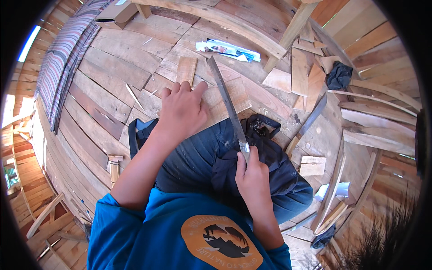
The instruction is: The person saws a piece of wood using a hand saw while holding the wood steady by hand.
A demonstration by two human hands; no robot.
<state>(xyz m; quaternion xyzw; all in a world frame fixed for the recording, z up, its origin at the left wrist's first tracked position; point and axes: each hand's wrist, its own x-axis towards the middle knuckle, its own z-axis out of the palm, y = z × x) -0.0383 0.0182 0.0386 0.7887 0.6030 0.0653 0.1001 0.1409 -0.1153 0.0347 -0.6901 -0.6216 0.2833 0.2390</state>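
Note:
My right hand is closed around the handle of a handsaw, its long dark blade pointing up and away from me. The blade lies across a flat wooden board above my thighs; whether its teeth are in a cut I cannot tell. My left hand grips that board left of the blade, fingers bent over the far edge. A short wooden piece lies on the floor just beyond my left fingers. Under the board, a dark cloth or bag bunches by my legs.
A machete-like blade lies on the plank floor to the right, near loose offcuts. A wooden frame beam crosses the far side, with a plastic package below it. Striped fabric hangs at left, near a cardboard box.

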